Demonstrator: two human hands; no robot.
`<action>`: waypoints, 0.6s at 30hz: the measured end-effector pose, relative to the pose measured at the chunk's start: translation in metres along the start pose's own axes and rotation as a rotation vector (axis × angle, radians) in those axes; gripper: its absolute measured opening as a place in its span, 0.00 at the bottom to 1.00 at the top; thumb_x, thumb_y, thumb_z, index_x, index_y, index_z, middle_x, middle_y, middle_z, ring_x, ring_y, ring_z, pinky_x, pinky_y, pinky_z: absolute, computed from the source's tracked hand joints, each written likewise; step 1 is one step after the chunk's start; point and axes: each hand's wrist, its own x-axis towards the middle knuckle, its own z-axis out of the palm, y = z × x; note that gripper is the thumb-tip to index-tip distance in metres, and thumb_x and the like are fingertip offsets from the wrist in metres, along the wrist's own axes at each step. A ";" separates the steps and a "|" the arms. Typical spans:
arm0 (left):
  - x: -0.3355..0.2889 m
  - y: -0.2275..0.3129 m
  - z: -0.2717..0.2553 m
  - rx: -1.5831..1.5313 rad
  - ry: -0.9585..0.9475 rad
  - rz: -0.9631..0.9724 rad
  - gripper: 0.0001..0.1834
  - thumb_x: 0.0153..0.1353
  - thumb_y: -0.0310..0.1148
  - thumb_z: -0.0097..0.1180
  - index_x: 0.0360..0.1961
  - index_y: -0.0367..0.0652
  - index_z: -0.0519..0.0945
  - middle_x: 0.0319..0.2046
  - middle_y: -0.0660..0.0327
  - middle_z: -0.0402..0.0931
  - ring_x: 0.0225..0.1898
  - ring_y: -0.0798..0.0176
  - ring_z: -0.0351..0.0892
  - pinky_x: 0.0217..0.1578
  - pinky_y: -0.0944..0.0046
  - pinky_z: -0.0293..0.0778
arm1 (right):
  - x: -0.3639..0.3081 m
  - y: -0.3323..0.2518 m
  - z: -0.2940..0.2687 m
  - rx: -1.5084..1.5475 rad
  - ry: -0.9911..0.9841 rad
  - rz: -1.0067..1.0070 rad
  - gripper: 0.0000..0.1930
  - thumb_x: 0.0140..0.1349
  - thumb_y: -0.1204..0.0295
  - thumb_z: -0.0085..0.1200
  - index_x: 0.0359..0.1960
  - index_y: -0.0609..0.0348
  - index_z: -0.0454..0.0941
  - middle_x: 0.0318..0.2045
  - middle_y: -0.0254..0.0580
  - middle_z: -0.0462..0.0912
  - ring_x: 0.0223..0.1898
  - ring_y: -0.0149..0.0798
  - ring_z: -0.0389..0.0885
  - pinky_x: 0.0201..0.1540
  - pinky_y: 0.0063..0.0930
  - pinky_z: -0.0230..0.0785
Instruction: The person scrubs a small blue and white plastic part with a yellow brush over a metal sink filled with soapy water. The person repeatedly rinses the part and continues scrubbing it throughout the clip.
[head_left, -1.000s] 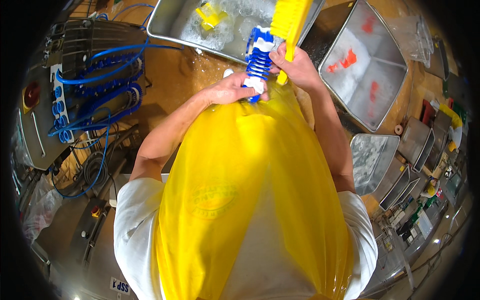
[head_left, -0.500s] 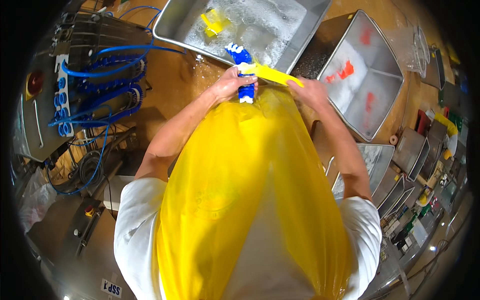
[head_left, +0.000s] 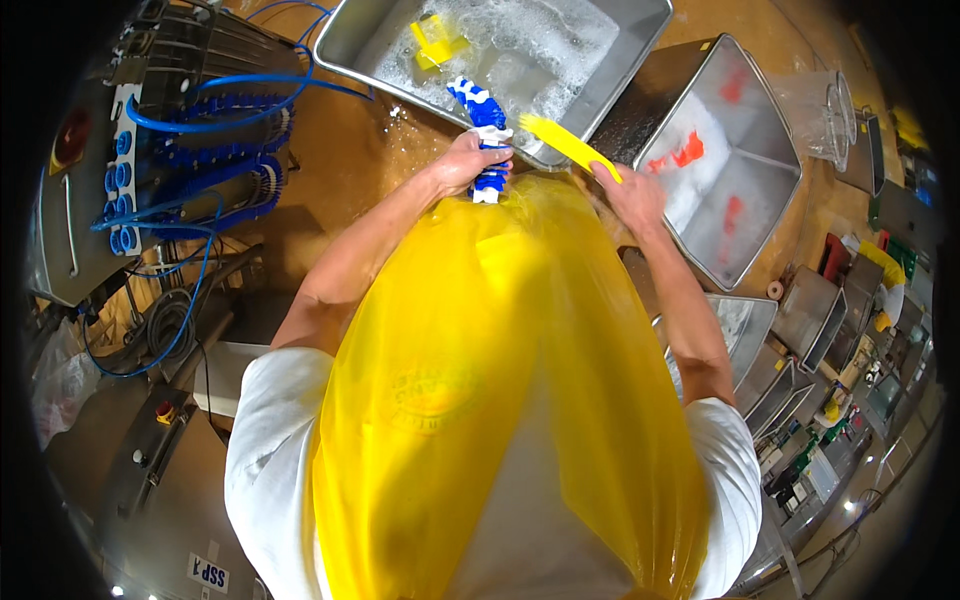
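Observation:
My left hand (head_left: 463, 165) is closed round a blue and white ridged plastic part (head_left: 484, 108), held upright in front of the yellow apron (head_left: 430, 350). Its upper end reaches over the near rim of a metal tub (head_left: 400, 92) of soapy water. In my right hand (head_left: 632, 192) is a yellow brush (head_left: 568, 143), gripped by its handle end. The bristle end points left toward the blue and white part, with a small gap between them. A yellow object (head_left: 436, 42) lies in the suds of the tub; the foam hides some of it.
To the right stands a second metal tub (head_left: 765, 180) with foam and red items (head_left: 690, 149). A machine (head_left: 90, 220) with blue hoses (head_left: 210, 125) fills the left side. Another metal container (head_left: 745, 325) sits beside my right forearm. The floor (head_left: 345, 160) is wet near the soapy tub.
The brush has come away from the blue and white part, moving right. My left hand still grips that part in nearly the same place. The whole view has shifted slightly.

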 end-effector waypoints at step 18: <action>-0.007 0.047 0.023 0.526 -0.022 0.048 0.14 0.69 0.30 0.62 0.52 0.35 0.81 0.47 0.58 0.86 0.46 0.67 0.83 0.48 0.65 0.80 | 0.014 -0.010 0.046 -0.029 0.072 -0.053 0.32 0.65 0.30 0.43 0.41 0.39 0.89 0.30 0.46 0.88 0.37 0.53 0.87 0.42 0.47 0.77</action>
